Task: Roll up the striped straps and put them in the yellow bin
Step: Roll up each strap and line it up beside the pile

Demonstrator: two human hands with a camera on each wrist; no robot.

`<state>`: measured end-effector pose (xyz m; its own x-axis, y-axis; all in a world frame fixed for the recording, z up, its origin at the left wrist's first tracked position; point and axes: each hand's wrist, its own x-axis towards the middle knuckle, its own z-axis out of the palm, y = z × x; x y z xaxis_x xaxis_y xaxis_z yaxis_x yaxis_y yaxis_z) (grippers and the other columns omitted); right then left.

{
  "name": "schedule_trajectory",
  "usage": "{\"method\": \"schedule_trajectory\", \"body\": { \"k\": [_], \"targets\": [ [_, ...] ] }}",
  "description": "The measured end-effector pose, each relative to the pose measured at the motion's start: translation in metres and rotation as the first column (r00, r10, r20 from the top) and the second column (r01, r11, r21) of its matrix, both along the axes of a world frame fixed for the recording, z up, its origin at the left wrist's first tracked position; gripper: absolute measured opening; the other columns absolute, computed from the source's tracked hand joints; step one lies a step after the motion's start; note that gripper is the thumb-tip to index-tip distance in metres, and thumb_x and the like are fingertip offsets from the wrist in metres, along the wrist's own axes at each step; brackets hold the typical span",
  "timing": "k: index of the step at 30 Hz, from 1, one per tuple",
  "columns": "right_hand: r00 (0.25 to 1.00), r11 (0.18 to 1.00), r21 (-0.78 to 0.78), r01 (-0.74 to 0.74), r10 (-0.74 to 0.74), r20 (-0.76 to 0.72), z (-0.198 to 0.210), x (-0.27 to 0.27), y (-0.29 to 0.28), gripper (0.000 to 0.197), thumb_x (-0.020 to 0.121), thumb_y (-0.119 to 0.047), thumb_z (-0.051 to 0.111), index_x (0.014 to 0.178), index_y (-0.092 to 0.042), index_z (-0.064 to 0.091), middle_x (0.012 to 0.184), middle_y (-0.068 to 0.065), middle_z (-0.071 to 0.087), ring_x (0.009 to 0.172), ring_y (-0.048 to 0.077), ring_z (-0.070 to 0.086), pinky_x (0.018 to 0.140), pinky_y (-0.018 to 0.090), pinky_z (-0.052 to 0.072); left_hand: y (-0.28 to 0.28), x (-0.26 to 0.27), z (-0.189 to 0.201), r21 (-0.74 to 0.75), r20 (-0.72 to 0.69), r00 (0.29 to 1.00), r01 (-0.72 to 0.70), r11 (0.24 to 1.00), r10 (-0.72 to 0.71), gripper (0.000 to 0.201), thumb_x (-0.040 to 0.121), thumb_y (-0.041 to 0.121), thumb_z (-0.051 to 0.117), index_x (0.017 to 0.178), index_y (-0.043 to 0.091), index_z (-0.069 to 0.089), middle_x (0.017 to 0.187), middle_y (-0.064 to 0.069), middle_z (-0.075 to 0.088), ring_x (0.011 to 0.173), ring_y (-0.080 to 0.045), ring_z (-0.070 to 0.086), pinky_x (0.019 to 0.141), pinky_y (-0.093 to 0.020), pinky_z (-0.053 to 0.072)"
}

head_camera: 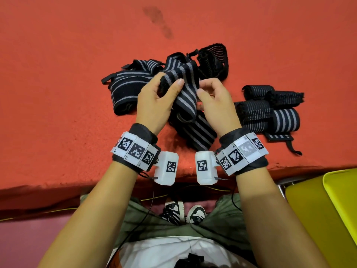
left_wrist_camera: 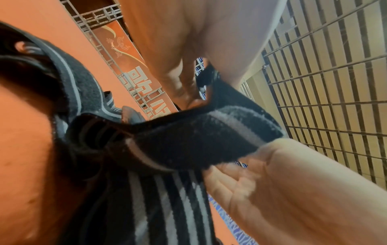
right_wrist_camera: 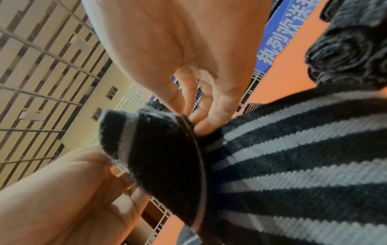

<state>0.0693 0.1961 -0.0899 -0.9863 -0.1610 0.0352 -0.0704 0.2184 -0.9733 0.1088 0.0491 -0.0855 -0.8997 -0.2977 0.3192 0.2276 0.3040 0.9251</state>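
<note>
Both hands hold one black strap with grey stripes (head_camera: 186, 97) above the red table, and its lower part hangs down to the cloth. My left hand (head_camera: 171, 82) grips the strap's fuzzy black end (left_wrist_camera: 199, 140) between thumb and curled fingers. My right hand (head_camera: 201, 87) pinches the strap's right edge (right_wrist_camera: 293, 165) just beside it. Loose unrolled straps (head_camera: 125, 86) lie in a pile behind the hands. Several rolled straps (head_camera: 270, 111) lie to the right. The yellow bin (head_camera: 328, 209) stands off the table's front edge at the lower right.
A red cloth covers the table (head_camera: 58, 93), and its front edge runs just below my wrists. A darker strap with thin stripes (head_camera: 214, 60) lies at the back of the pile. Rolled straps (right_wrist_camera: 345, 49) show close by in the right wrist view.
</note>
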Motion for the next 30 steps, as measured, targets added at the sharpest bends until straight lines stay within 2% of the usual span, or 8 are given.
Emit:
{"method": "schedule_trajectory", "body": {
  "k": [3,6,10,15,20,23,28,30],
  "targets": [
    [0.998,0.998,-0.020,-0.057,0.058,0.022,0.002,0.003,0.003,0.034,0.082,-0.009,0.054,0.112,-0.022,0.063,0.110,-0.002,0.072,0.103,0.014,0.069,0.099,0.043,0.056,0.000,-0.003,0.000,0.022,-0.024,0.999,-0.021,1.000,0.021,0.019,0.099,0.024,0.065,0.084,0.015,0.060,0.076,0.013,0.058,0.076,-0.004,0.055,0.073,-0.026,0.046],
    [0.992,0.984,-0.143,-0.108,0.115,0.042,0.003,0.003,0.006,0.031,0.089,0.005,0.057,0.117,-0.009,0.061,0.100,0.005,0.070,0.083,0.005,0.067,0.079,0.024,0.055,-0.005,-0.006,0.003,0.010,-0.048,0.998,-0.038,0.999,0.038,0.024,0.099,0.026,0.064,0.088,0.005,0.060,0.078,0.008,0.058,0.077,-0.007,0.055,0.073,-0.031,0.047],
    [0.988,0.981,-0.125,-0.149,0.153,0.021,0.006,0.002,0.007,0.020,0.092,0.004,0.058,0.103,-0.013,0.063,0.070,-0.020,0.065,0.068,-0.006,0.059,0.071,0.014,0.046,-0.005,-0.009,0.014,-0.011,-0.061,0.997,-0.038,0.999,0.037,0.022,0.100,0.023,0.064,0.080,0.019,0.054,0.070,0.019,0.052,0.071,-0.001,0.050,0.068,-0.022,0.042],
    [0.969,0.972,0.006,-0.234,0.234,-0.079,0.007,0.006,0.004,0.042,0.080,0.004,0.060,0.111,-0.024,0.058,0.111,0.000,0.068,0.102,0.008,0.064,0.096,0.026,0.050,0.001,-0.010,0.021,0.017,-0.076,0.997,-0.027,0.999,0.029,0.026,0.100,0.022,0.063,0.080,0.023,0.048,0.069,0.018,0.047,0.068,-0.004,0.046,0.068,-0.024,0.040],
    [0.984,0.983,0.050,-0.174,0.176,-0.032,-0.004,0.003,0.000,0.028,0.086,-0.002,0.071,0.112,-0.010,0.065,0.090,-0.011,0.061,0.071,-0.005,0.049,0.079,0.019,0.044,0.000,-0.014,0.015,0.030,-0.045,0.996,-0.077,0.997,0.078,0.029,0.101,0.022,0.060,0.078,0.028,0.044,0.063,0.026,0.049,0.065,0.002,0.044,0.067,-0.021,0.038],
    [0.986,0.981,0.101,-0.163,0.164,-0.008,-0.012,0.002,-0.002,0.020,0.085,-0.004,0.073,0.103,-0.007,0.067,0.078,-0.007,0.052,0.069,0.003,0.045,0.073,0.022,0.041,-0.002,-0.013,0.013,0.021,-0.019,0.995,-0.097,0.995,0.098,0.029,0.102,0.023,0.059,0.079,0.030,0.043,0.063,0.027,0.049,0.065,0.002,0.044,0.066,-0.023,0.038],
    [0.994,0.986,0.129,-0.109,0.112,-0.012,-0.019,-0.001,0.001,0.009,0.087,-0.002,0.058,0.089,-0.011,0.057,0.080,-0.005,0.060,0.066,0.006,0.049,0.071,0.028,0.043,-0.006,-0.012,0.004,0.033,-0.014,0.996,-0.087,0.996,0.088,0.017,0.100,0.028,0.059,0.086,0.026,0.050,0.075,0.010,0.054,0.073,-0.013,0.051,0.070,-0.048,0.047],
    [0.994,0.989,0.104,-0.103,0.105,-0.012,-0.021,-0.001,0.003,0.013,0.085,0.001,0.052,0.087,-0.011,0.055,0.077,0.007,0.061,0.071,0.010,0.051,0.073,0.033,0.044,-0.007,-0.012,-0.002,0.030,-0.013,0.996,-0.089,0.996,0.089,0.014,0.100,0.030,0.059,0.088,0.027,0.052,0.079,0.001,0.056,0.075,-0.019,0.051,0.074,-0.054,0.049]
  ]
}}
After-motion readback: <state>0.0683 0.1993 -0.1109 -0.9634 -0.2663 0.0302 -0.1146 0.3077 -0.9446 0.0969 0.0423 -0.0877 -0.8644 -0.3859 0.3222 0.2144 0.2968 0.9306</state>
